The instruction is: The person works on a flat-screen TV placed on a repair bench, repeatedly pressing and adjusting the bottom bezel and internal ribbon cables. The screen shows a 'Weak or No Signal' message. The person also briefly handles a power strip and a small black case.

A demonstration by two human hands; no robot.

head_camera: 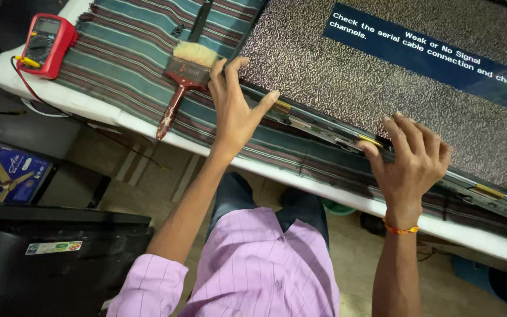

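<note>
Across the upper half of the frame runs a white-edged workbench (42, 88) covered with a striped cloth of teal, maroon and grey bands (124, 53), seen from above by someone in a pink striped shirt and dark trousers. On the cloth, filling the upper right of the frame, lies a large flat television panel (382, 76) whose lit screen shows grey static and a dark blue message band. Its lower edge, an exposed strip of dark frame with metal parts and small yellow tabs, runs diagonally from the centre toward the lower right. Near the centre of the frame, the left hand (234, 105) rests flat on that edge at the panel's corner, fingers spread apart and thumb stretched along the frame, gripping nothing. At centre right the right hand (415, 161), with an orange thread band at the wrist, presses down on the same edge, its fingers curled over the rim and its thumb against the strip. Just left of the left hand lies a paintbrush with pale bristles and a dark red wooden handle (180, 82), touching the cloth. In the upper left corner sits a red handheld multimeter (47, 44) with a yellow plug and a red lead trailing off the bench. Below the bench at left are a black case and a blue printed box (7, 176).
</note>
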